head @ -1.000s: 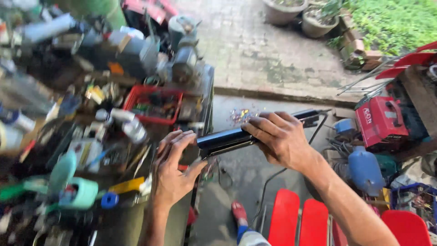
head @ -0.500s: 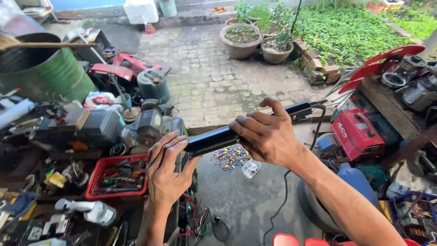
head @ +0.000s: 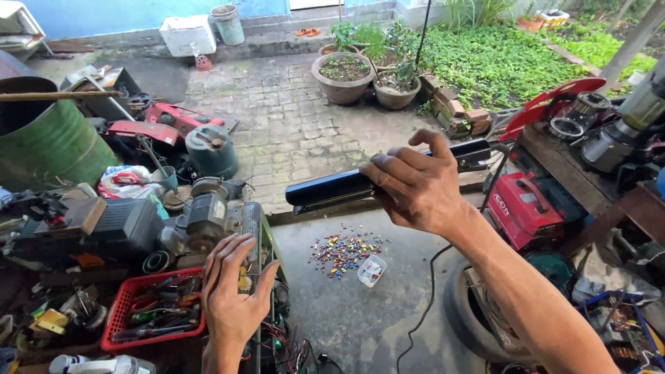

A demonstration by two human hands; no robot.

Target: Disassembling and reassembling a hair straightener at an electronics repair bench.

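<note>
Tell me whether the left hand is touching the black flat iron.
Apart. The head view shows the left hand open well below the black flat iron, which only the right hand grips.

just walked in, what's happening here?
A person stands at a cluttered workbench outdoors. The right hand grips a long black flat-iron-like appliance, held level in the air, its cord hanging to the concrete floor. The left hand is open, fingers spread, over the bench edge beside a red basket of hand tools, holding nothing. Small coloured bits and a clear plastic box lie on the floor below.
</note>
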